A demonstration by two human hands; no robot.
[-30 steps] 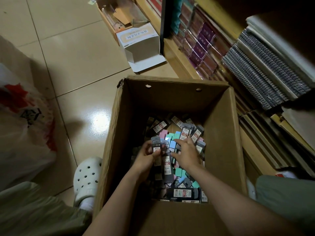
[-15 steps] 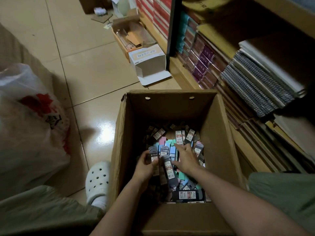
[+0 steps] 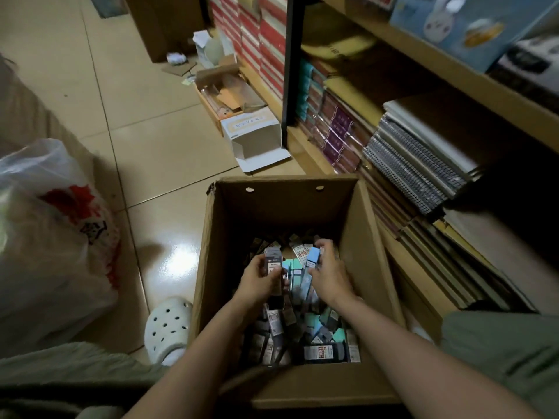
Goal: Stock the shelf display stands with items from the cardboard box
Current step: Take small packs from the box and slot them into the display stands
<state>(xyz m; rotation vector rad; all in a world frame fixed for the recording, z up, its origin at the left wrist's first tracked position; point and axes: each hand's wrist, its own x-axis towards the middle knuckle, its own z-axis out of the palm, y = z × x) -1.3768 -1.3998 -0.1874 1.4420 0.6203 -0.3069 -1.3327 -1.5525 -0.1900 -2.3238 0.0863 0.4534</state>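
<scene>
The person is crouching over the cardboard box (image 3: 211,267), which is standing open on the tiled floor (image 3: 169,146) just beside the shelf (image 3: 423,65), and both arms are reaching down inside it. The left hand (image 3: 257,282) is gripping a small bundle of dark slim packs (image 3: 273,269), its fingers curled around them. The right hand (image 3: 329,273) is pinching a light blue pack (image 3: 313,257) by its upper end, lifting it a little above the others. The bottom of the box is covered with a loose heap of packs (image 3: 305,334) in grey, teal and blue, lying in every direction.

To my judgement the task is at an early or middle point: the hands are only collecting items now, nothing is being placed on a display stand in this moment, and many packs are waiting in the box. No display stand for them is clearly recognisable here. A white plastic bag (image 3: 45,237) is sitting on the floor at the left, well apart from the box
</scene>
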